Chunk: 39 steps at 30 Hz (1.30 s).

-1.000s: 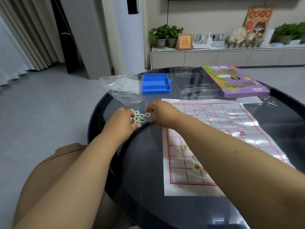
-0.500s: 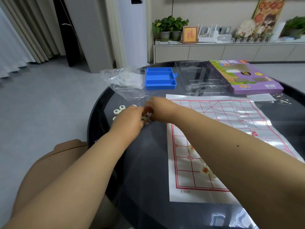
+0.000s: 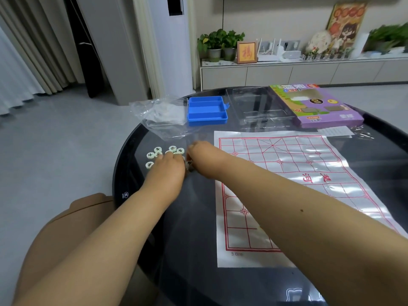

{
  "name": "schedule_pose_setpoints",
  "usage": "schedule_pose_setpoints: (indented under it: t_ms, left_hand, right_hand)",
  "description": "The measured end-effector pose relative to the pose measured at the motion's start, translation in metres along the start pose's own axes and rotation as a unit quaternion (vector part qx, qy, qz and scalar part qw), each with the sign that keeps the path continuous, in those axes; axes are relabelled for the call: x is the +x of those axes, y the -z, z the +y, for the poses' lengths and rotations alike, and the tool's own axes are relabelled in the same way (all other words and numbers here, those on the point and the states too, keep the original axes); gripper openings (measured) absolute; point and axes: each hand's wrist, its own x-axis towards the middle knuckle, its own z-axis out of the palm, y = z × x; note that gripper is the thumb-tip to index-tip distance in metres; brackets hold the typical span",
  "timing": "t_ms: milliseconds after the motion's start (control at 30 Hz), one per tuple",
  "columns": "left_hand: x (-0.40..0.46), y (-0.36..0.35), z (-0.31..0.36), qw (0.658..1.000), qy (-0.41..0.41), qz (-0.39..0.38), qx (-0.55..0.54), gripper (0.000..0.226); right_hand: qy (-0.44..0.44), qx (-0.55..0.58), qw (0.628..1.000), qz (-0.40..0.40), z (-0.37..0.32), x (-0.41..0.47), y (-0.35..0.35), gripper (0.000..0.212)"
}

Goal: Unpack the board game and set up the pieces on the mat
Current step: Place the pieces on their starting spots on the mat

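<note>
- Pale round game pieces (image 3: 164, 154), cream discs with dark characters on top, lying flat in a loose cluster on the dark glass table (image 3: 198, 217), right under and just past both sets of fingertips.
- Left hand (image 3: 166, 171) resting palm-down over the near part of the cluster, fingers bent onto the discs; whether pinching one or merely pressing, cannot tell.
- Right hand (image 3: 199, 159) reaching in from 3 o'clock, fingers curled and seemingly nipping one piece (image 3: 189, 164) at its underside; contact blurred.
- Hands touching or nearly so, both equally close to the pile; no long axis to speak of, being round discs.
- Mat (image 3: 287, 173) lying at 3 o'clock from the grip, white with a red grid, just beside the right wrist; likely next a short carry rightward onto it.
- Farther out at 12 o'clock: clear bag (image 3: 163, 115), blue tray (image 3: 207, 110), clear insert (image 3: 256, 107), purple box (image 3: 315, 104).
</note>
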Motion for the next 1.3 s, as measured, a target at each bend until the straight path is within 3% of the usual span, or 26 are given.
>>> schedule_pose_setpoints:
  t_ms: [133,267,467,600,767,867,1067,1300]
  left_hand:
    - [-0.003,0.000,0.001,1.000,0.007,-0.008,-0.028,0.025]
    - [0.003,0.011,0.004,0.994,0.023,-0.017,-0.101,0.002]
    - [0.035,0.048,0.092,0.980,-0.068,-0.042,-0.184,0.029]
    - [0.055,0.026,0.140,0.978,-0.104,-0.055,-0.175,0.023]
    - [0.068,0.018,0.160,0.978,-0.101,-0.074,-0.169,0.033]
    - [0.069,0.017,0.159,0.978,-0.095,-0.084,-0.163,0.038]
    - [0.052,0.020,0.125,0.978,-0.081,-0.030,-0.191,0.039]
    - [0.029,0.027,0.038,0.984,0.018,0.024,-0.177,0.032]
  right_hand:
    - [-0.028,0.064,0.997,0.025,0.015,-0.007,0.002,0.029]
    - [-0.098,0.155,0.981,0.066,0.059,-0.042,0.011,0.021]
    - [-0.195,0.165,0.965,0.059,0.129,-0.092,0.005,0.021]
    - [-0.221,0.150,0.963,0.043,0.145,-0.106,-0.003,0.023]
    - [-0.217,0.131,0.967,0.021,0.152,-0.108,-0.010,0.027]
    - [-0.210,0.138,0.968,0.022,0.154,-0.111,-0.008,0.033]
    - [-0.182,0.148,0.968,0.088,0.146,-0.112,0.003,0.038]
    - [-0.100,0.192,0.969,0.119,0.081,-0.076,0.010,0.034]
